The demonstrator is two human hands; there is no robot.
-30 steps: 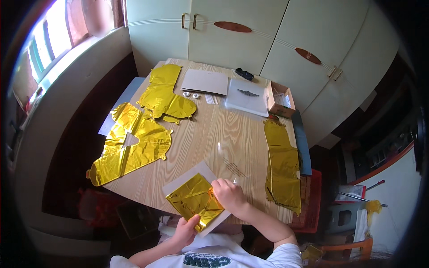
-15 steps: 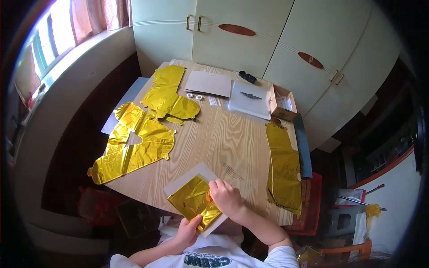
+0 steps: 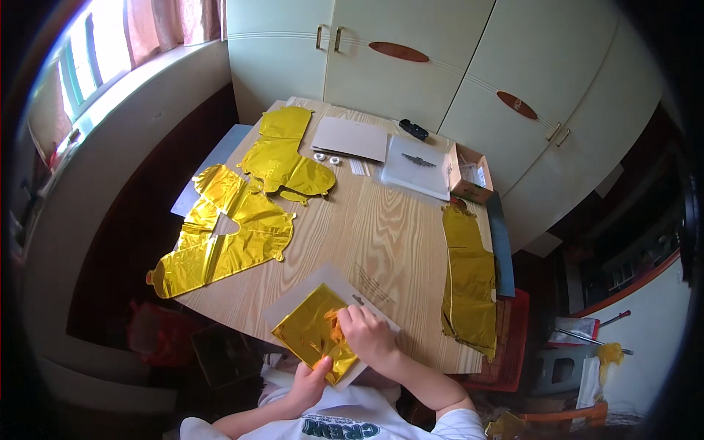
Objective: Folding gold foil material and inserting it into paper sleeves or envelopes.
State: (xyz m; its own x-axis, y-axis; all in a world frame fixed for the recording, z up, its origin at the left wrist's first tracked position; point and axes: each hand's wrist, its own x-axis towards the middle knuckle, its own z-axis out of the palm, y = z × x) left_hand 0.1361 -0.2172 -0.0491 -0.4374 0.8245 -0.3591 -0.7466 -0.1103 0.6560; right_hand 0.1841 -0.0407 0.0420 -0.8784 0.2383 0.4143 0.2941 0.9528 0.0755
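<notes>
A folded gold foil balloon (image 3: 308, 317) rests on a translucent plastic bag (image 3: 320, 276) at the table's near edge. My left hand (image 3: 311, 384) pinches the lower corner of the foil, its thumb on top. Fingers bent and pressed together, my right hand (image 3: 369, 336) is over the right side of the foil and bag. Beside its fingertips shows an orange patch, perhaps a reflection in the foil. What those fingers hold, if anything, is hidden.
Flat gold foil balloons lie at the left (image 3: 249, 242), back left (image 3: 287, 150) and right (image 3: 469, 282) of the wooden table (image 3: 367, 227). Farther back are grey card (image 3: 350, 138), white tape rolls (image 3: 334, 160), a clear pouch (image 3: 414, 180), a black object (image 3: 413, 130) and an open box (image 3: 471, 176).
My right hand has shifted slightly down over the foil, and the folded foil lies flatter and squarer. More of the bag shows beyond my right hand. The view has shifted slightly.
</notes>
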